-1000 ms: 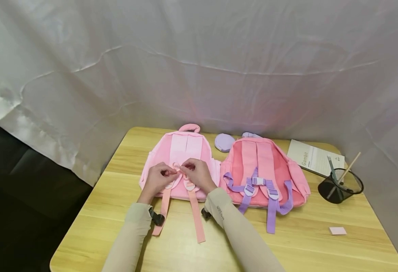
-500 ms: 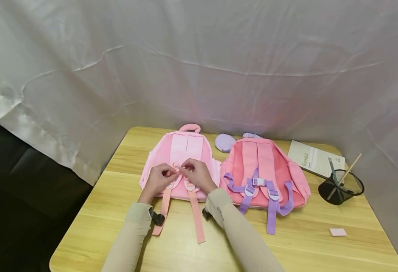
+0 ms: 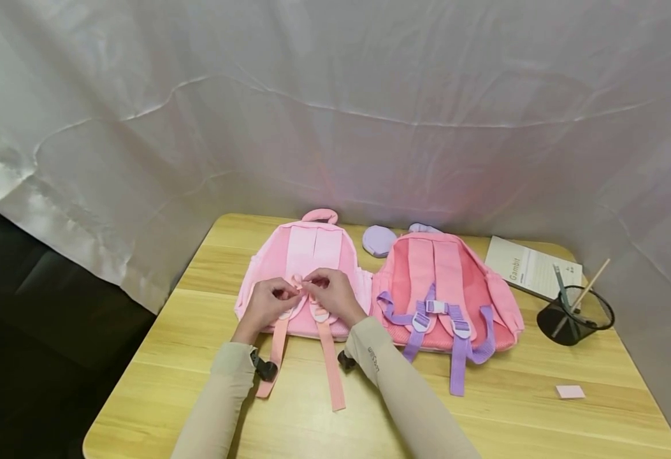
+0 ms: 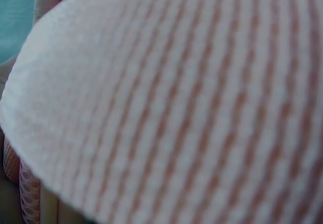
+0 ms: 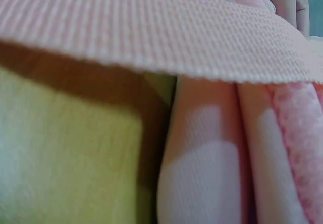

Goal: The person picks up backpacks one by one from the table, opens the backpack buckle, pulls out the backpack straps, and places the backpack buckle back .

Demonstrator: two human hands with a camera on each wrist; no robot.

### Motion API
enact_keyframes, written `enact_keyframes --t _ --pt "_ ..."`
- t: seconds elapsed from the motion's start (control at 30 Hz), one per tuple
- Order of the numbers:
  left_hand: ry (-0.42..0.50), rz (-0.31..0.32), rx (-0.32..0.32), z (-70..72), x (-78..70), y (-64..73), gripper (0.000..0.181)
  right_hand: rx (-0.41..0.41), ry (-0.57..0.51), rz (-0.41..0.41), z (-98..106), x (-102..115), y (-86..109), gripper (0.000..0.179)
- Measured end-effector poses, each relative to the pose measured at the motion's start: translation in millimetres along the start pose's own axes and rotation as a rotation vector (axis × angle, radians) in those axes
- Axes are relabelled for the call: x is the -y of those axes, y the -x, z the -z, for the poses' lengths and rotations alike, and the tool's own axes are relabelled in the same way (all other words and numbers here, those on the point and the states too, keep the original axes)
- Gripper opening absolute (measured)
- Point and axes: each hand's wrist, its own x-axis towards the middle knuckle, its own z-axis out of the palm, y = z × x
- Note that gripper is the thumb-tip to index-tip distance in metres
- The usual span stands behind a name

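Note:
A light pink backpack [image 3: 289,245] lies with its shoulder straps facing up. Over its lower middle, my left hand [image 3: 263,307] and right hand [image 3: 338,296] meet, thumbs and fingertips pinching a thin pink strap [image 3: 297,279] that loops up between them. The fingers hide much of the part they hold. Two salmon-pink webbing ends [image 3: 331,376] hang from the backpack's buckles toward the table's front. In the left wrist view ribbed webbing [image 4: 192,108] covers most of the picture. Similar webbing [image 5: 151,32] crosses the right wrist view above the backpack's edge [image 5: 202,173].
A darker pink backpack [image 3: 421,261] with purple straps [image 3: 458,363], its purple clip fastened, lies against the first one's right side. Behind are a round purple pouch [image 3: 378,241] and a notebook [image 3: 533,268]. A black mesh pencil cup [image 3: 561,328] and a small pink card [image 3: 569,392] lie right.

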Motion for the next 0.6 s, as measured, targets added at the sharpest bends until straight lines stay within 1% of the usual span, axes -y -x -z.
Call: enact_keyframes --t 0.23,0.43,0.53,0.6 --pt "0.006 -0.009 0.015 0.1 -0.7 -0.6 0.007 -0.025 -0.021 -0.004 0.6 -1.5 -0.2 0.008" --pt "0.01 0.026 0.072 0.1 -2.7 -0.3 0.014 -0.07 -0.062 -0.009 0.3 -4.1 -1.3 0.01" --pt "-0.024 0.011 0.081 -0.7 -3.4 -0.8 0.012 -0.07 -0.065 -0.009 0.6 -5.4 -1.6 0.01" --pt "-0.035 -0.005 0.074 -1.5 -3.7 -1.6 0.01 -0.068 -0.062 -0.001 1.2 -5.2 -1.5 0.01"
